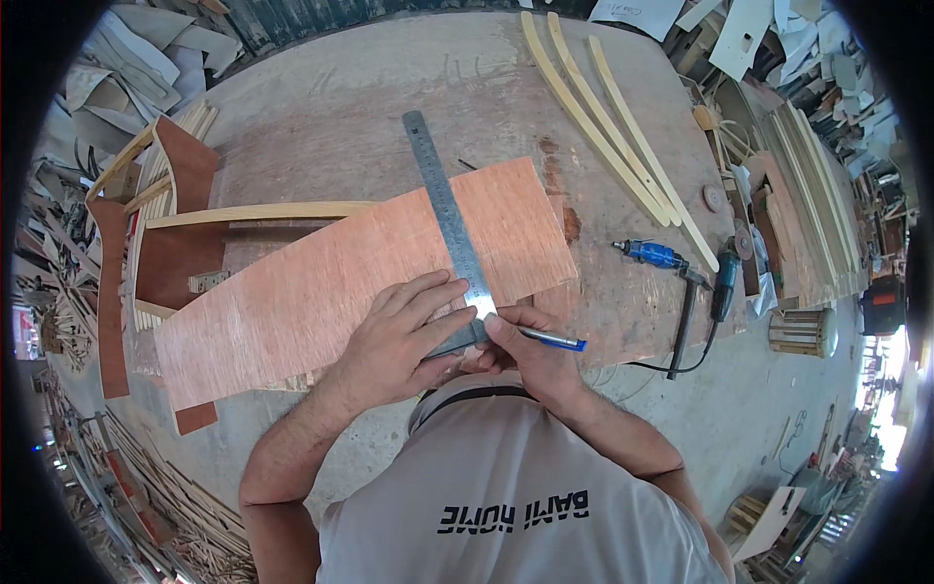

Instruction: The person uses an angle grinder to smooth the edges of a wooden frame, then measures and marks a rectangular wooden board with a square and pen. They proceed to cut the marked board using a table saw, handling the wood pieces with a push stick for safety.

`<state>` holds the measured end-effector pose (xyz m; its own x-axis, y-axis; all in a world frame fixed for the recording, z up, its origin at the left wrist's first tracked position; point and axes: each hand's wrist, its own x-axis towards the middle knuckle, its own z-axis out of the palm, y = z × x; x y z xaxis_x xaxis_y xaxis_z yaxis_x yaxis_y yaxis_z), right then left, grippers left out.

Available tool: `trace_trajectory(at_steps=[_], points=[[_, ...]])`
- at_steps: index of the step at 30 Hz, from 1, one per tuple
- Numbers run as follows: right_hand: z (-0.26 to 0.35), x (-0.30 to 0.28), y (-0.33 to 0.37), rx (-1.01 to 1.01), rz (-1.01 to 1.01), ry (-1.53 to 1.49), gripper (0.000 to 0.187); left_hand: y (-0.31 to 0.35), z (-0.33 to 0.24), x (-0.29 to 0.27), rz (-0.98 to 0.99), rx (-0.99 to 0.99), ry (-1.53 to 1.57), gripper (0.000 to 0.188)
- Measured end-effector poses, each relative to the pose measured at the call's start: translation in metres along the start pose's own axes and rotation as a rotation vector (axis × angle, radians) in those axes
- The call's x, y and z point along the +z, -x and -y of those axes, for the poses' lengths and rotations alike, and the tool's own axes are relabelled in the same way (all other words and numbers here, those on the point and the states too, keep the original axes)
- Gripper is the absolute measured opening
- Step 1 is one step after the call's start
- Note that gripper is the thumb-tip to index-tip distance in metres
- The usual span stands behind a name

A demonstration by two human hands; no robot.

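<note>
Left grip [394, 331] clasps a ruler [445, 204] across plywood [302, 287]; right grip [540, 355] pinches a pen [556, 339].

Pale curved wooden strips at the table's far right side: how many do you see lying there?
3: the left strip, the middle strip and the right strip, side by side beyond the blue tools.

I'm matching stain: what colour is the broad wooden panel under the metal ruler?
Broad wooden panel: streaky pinkish-brown, best seen in the head view.

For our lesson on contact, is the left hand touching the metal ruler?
Touching: the head view shows the left hand with fingertips on the metal ruler, no gap visible.
</note>
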<state>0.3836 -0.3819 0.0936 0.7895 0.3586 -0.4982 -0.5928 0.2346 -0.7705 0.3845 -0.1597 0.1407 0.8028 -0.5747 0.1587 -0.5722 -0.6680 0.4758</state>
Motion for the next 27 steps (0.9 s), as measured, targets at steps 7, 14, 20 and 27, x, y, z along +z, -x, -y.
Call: trace_trajectory(at_steps=[7, 14, 20, 27], points=[[0.0047, 0.0017, 0.0037, -0.060, -0.020, 0.086, 0.024, -0.0003, 0.0010, -0.0004, 0.016, -0.008, 0.004, 0.057], [0.0064, 0.0000, 0.0024, -0.020, 0.003, 0.087, 0.024, 0.0003, 0.0023, 0.0015, 0.013, -0.024, 0.034, 0.058], [0.0067, -0.0010, 0.0010, -0.035, 0.035, 0.077, 0.023, -0.0007, 0.0027, 0.0015, 0.006, -0.026, 0.027, 0.059], [0.0013, -0.0055, -0.0035, -0.039, 0.062, 0.056, 0.022, -0.0019, 0.0020, -0.0004, 0.015, -0.035, 0.031, 0.057]])
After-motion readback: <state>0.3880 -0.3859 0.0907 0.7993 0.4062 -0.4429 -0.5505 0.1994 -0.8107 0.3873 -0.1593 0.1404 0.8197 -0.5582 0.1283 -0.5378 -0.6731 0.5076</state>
